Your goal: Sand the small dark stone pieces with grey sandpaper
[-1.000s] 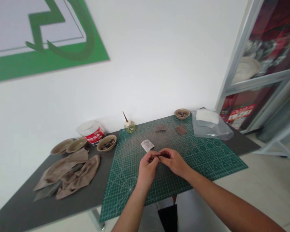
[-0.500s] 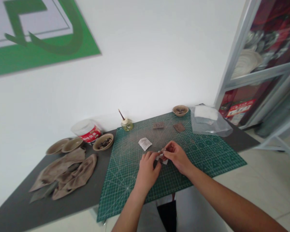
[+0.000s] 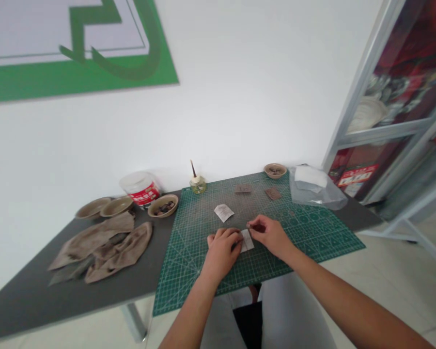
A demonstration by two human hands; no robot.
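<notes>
Over the green cutting mat [image 3: 192, 242], both hands meet around a small white printed paper [image 3: 247, 242]. My left hand [image 3: 221, 249] has its fingers curled at the paper's left edge. What lies under those fingers is hidden. At the paper's upper right, my right hand [image 3: 272, 236] pinches something small and dark between thumb and forefinger, too small to name. A second white paper [image 3: 224, 212] lies on the mat beyond my left hand. Two brown flat squares, one at the back [image 3: 243, 188] and one to its right [image 3: 272, 193], rest farther off.
A glass jar with a brush [image 3: 198, 184] stands at the mat's back edge. Left are a bowl of dark pieces [image 3: 163, 206], a white tub [image 3: 140, 189], two more bowls and brown cloths [image 3: 119, 257]. Back right are a small bowl [image 3: 275, 170] and a plastic bag [image 3: 318, 186].
My hands have moved slightly apart, and more of the white paper shows between them. The right hand has drawn a little to the right. The camera view has shifted.
</notes>
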